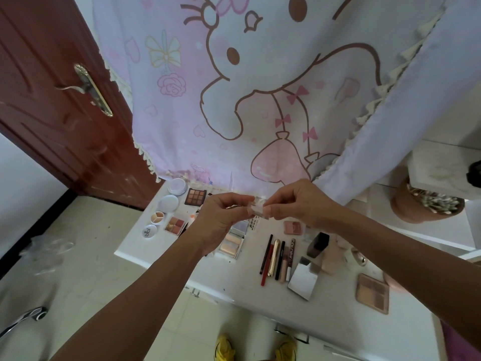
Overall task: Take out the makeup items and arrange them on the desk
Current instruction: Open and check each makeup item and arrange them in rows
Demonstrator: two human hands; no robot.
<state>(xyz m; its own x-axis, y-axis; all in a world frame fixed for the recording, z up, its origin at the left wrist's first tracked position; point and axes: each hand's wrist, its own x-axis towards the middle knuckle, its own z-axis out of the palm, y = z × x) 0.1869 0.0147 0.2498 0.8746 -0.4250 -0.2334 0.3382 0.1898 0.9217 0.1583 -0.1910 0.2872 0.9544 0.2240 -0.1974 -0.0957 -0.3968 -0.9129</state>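
Small clear case (257, 208) aloft over white desk (234, 282); palettes (195, 196), pencils (266, 254) laid flat.

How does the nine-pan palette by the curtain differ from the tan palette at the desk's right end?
The nine-pan palette has a dark frame and small square pans; the tan palette has a pinkish-tan frame and fewer, larger pans. The nine-pan palette lies far back, the tan palette near the front edge. Both lie flat, pans up.

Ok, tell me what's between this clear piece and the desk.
Nothing visible. Left hand and right hand pinch the clear piece in air above the desk; a palette and pencils lie on it, bare desk between them.
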